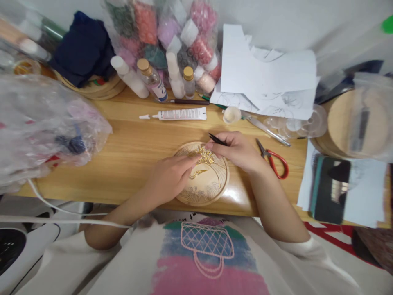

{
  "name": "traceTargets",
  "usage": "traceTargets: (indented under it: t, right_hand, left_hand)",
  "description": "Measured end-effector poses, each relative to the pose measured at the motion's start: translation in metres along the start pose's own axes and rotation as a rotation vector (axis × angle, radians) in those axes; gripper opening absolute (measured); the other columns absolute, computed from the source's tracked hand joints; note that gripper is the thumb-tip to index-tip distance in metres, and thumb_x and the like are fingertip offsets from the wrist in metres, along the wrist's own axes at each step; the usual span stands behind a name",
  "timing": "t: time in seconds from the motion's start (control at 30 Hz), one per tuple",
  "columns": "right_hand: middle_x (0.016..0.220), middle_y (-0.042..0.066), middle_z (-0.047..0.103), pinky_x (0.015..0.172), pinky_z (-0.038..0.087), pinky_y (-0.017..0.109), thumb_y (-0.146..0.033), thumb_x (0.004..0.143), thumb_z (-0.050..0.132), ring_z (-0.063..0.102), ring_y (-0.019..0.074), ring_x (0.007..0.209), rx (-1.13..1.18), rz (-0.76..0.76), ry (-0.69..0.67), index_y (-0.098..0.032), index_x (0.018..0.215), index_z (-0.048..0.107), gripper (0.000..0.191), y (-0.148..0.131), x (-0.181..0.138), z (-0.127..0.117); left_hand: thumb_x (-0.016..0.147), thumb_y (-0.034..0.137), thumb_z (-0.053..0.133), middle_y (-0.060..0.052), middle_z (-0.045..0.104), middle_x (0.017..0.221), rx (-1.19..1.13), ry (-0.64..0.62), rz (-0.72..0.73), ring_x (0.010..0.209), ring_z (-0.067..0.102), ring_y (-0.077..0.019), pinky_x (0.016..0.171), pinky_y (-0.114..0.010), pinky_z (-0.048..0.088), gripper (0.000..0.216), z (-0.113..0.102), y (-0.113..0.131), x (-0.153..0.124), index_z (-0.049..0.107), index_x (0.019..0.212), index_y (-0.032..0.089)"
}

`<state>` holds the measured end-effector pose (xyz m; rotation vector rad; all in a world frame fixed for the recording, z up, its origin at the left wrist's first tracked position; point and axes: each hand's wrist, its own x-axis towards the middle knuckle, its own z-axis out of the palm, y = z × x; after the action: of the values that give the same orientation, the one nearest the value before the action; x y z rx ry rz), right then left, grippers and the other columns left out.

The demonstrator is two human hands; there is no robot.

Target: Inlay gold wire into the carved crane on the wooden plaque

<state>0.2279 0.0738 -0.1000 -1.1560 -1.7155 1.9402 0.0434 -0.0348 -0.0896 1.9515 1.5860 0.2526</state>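
A round wooden disc [211, 184] lies near the table's front edge. It bears a line drawing, with gold wire [206, 157] along parts of the lines. My left hand [170, 176] rests over the disc's left side, fingers stretched out flat and their tips touching the gold wire area. Black tweezers [217, 139] are in my right hand [238, 150], their tips pointing up and left. That hand sits at the disc's upper right edge, thumb and fingers closed. Red-handled pliers [273, 159] lie just right of my right forearm.
A white glue tube [182, 114] and a small round cup [232, 115] lie beyond the disc. Bottles [152, 80] and bags of coloured material [184, 32] line the back. Plastic bags [46, 127] fill the left; papers [267, 78] and a dark phone [332, 189] are on the right.
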Motion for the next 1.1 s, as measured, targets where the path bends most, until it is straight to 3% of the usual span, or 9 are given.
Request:
traceTargets:
  t: [0.6, 0.8, 1.1]
  right_hand:
    - [0.053, -0.006, 0.047, 0.052, 0.027, 0.025, -0.045, 0.078, 0.067, 0.039, 0.0068, 0.052, 0.014, 0.006, -0.018, -0.017, 0.059, 0.053, 0.036, 0.003, 0.001, 0.001]
    - [0.053, -0.006, 0.047, 0.052, 0.028, 0.025, -0.040, 0.079, 0.066, 0.038, 0.0068, 0.052, -0.015, 0.001, 0.019, -0.017, 0.058, 0.053, 0.034, 0.000, -0.002, 0.002]
    - [0.052, -0.006, 0.048, 0.053, 0.032, 0.024, -0.040, 0.077, 0.066, 0.039, 0.0065, 0.051, -0.050, -0.017, 0.081, -0.018, 0.056, 0.053, 0.034, -0.001, -0.002, 0.003]
  left_hand:
    - [0.099, 0.020, 0.036, -0.009, 0.070, 0.125, 0.001, 0.046, 0.121, 0.109, 0.069, -0.0240, 0.091, -0.039, 0.058, 0.042, 0.000, -0.006, -0.004, 0.061, 0.132, 0.018]
    - [0.098, 0.017, 0.037, -0.009, 0.071, 0.122, -0.004, 0.055, 0.166, 0.107, 0.070, -0.0235, 0.089, -0.038, 0.059, 0.041, 0.006, -0.008, -0.005, 0.064, 0.128, 0.019]
    - [0.098, 0.016, 0.038, -0.012, 0.073, 0.115, 0.001, 0.185, 0.235, 0.100, 0.072, -0.0251, 0.083, -0.039, 0.059, 0.037, 0.011, -0.010, -0.007, 0.066, 0.124, 0.014]
